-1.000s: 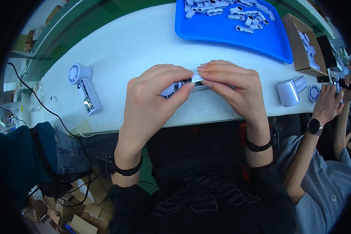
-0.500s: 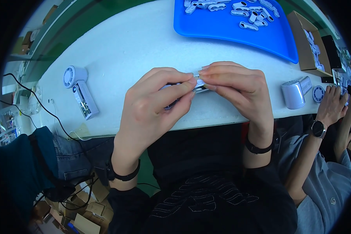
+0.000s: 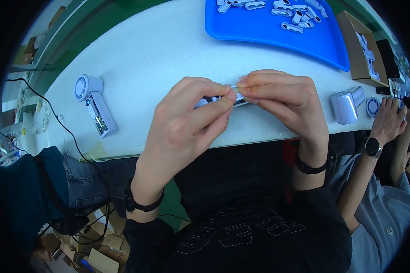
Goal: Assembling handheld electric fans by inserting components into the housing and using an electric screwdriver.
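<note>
My left hand [image 3: 189, 111] and my right hand [image 3: 289, 98] meet at the middle of the table's near side. Both are closed, fingertips pinched together over a small pale plastic part [image 3: 239, 96] with a white rounded piece on it. Most of this part is hidden behind my fingers, so its full shape cannot be made out. A thin pale edge shows between the two sets of fingertips. Off to the left lies a lavender handheld fan [image 3: 87, 87], its round head turned toward the far left and its handle uncovered, with the inside parts showing.
A blue tray [image 3: 269, 38] at the far right carries several small pale plastic parts. Beside it stands a cardboard box [image 3: 346, 36] with more parts. Another fan body [image 3: 344, 108] lies at the right, near a co-worker's hand [image 3: 389, 119]. A black cable [image 3: 54, 116] hangs at the left.
Both my hands have shifted slightly to the right with the part, still pinching it. My fingertips are a little closer together over it.
</note>
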A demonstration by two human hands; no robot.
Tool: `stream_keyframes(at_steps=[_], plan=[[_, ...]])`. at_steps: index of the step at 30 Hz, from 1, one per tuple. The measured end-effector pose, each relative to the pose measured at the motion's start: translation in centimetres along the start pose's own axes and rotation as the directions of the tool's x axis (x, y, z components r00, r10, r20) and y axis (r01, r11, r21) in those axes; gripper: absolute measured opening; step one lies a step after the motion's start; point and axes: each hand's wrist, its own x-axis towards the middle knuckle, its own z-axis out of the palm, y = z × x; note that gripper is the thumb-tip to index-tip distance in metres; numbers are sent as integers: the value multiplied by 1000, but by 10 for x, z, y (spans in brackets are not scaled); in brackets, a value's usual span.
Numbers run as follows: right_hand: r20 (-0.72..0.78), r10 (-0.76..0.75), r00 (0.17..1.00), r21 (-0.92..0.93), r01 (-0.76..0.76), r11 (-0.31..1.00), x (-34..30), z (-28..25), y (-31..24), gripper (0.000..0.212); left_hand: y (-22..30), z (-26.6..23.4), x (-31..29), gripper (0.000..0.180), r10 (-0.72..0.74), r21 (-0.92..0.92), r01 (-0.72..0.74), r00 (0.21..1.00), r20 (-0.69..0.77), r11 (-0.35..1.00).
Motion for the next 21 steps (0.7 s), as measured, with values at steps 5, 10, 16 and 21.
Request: stream_keyframes(at_steps=[5, 10, 16, 21], plan=[[3, 8, 1000, 8, -8, 1000, 1, -1, -2, 21, -2, 2, -1, 28, 64, 39, -64, 998, -3, 997], [-13, -27, 1000, -35, 27, 999, -1, 1, -1, 22, -4, 2, -1, 33, 103, 65, -102, 995, -3, 993], [-55, -74, 996, -61, 71, 996, -4, 6, -1, 24, -7, 6, -4, 34, 55, 29, -53, 997, -48, 998], [-63, -78, 995, -75, 73, 995, -5, 8, -3, 25, -5, 10, -7, 34, 23, 49, -17, 991, -132, 999]])
